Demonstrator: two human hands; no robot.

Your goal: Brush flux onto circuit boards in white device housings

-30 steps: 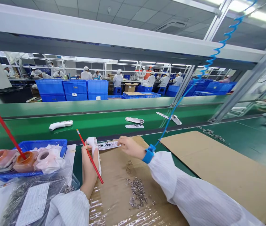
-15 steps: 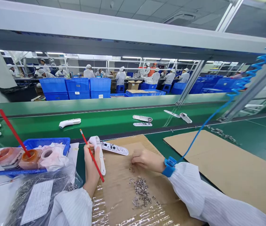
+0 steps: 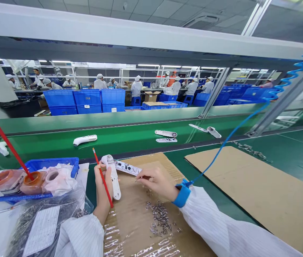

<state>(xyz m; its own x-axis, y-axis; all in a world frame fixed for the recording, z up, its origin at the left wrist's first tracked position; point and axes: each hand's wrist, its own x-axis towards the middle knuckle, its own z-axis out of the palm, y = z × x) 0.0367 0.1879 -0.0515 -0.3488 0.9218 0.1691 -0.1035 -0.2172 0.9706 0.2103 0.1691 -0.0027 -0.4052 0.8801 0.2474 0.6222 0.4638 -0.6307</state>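
Note:
My left hand [image 3: 102,191] is closed around a white plastic housing half [image 3: 115,184], tilted with its hollow side showing. The same hand also keeps a thin red brush [image 3: 101,171] slanting across its fingers. Wires join the housing to a white panel with a circuit board [image 3: 126,167], which lies to its right. My right hand [image 3: 158,181] is pinched just by the panel's right end, with a tiny metal piece [image 3: 136,180] at the fingertips. Below it, a pile of small metal parts [image 3: 160,216] rests on a cardboard sheet [image 3: 130,228].
A blue tray [image 3: 75,166] at left holds jars wrapped in tissue, one with a red stick. A bag of metal parts [image 3: 41,228] lies before it. More housings [image 3: 85,140] sit on the green conveyor [image 3: 124,135]. A blue coiled cord [image 3: 229,135] runs to my right wrist.
My right hand has moved left and up from above the metal pile to the panel. The housing in my left hand has turned slightly. Housings on the conveyor have shifted right.

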